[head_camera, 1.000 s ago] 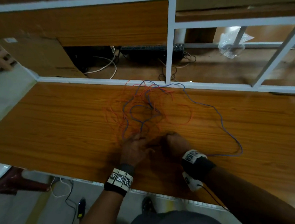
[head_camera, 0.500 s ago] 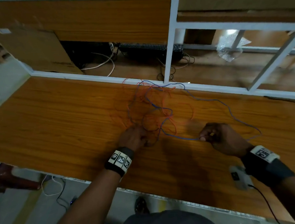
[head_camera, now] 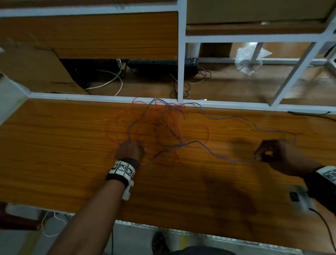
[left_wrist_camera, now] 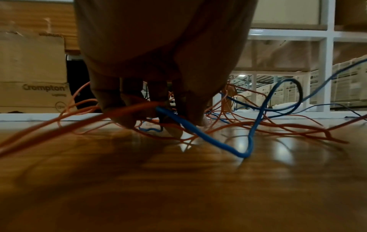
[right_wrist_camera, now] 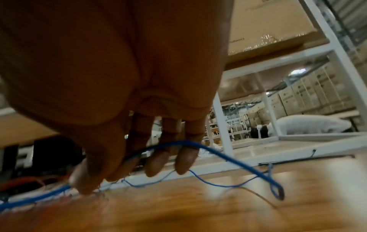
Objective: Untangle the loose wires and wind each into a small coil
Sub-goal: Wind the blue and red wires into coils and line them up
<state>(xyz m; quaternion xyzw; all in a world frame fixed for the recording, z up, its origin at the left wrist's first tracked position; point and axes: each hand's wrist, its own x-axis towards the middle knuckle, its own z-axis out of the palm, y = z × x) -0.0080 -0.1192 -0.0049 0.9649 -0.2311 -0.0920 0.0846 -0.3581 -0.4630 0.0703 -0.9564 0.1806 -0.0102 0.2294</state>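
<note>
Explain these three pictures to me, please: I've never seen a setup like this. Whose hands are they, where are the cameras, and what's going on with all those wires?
There is no machine here: a person works with bare hands and wears three cameras. The wide picture comes from a camera on the head, looking down at a wooden table. The other two come from cameras strapped to each wrist, looking along the palm toward the fingers, so the hands look huge.

On the table lies a tangle of thin orange wires with a blue wire running through it. The left hand is down on the tangle; its wrist view shows the fingers closed round orange and blue strands. The right hand, off to the side, pinches the blue wire, which stretches back to the tangle, apparently to draw it free. Nothing is coiled yet.
</note>
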